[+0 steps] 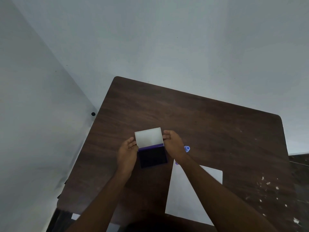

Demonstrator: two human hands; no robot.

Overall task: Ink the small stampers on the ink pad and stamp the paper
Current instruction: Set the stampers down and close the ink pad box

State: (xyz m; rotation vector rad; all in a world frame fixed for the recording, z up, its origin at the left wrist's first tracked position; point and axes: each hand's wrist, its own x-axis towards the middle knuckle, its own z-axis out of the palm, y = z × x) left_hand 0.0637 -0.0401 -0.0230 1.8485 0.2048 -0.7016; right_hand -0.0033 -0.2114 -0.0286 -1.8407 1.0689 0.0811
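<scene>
Ink pad sits on the brown table, a little past the middle toward the person. Its white lid stands flipped up at the back, so the dark purple ink shows. Both hands are on it. The left hand holds the left side of the pad. The right hand pinches the right edge of the lid with its fingertips. No hand holds a stamper.

A white paper lies on the table, nearer the person and to the right of the pad. The right arm crosses over part of it. The part that shows is clean, with no stamp marks on it.

A small blue stamper peeks out just behind the right hand. Another bit of purple shows by the wrist, but it is too hidden to tell what it is.

So the job looks like it is only starting. The pad is open and ready. Inking a stamper and pressing it on the paper are not yet done.
</scene>
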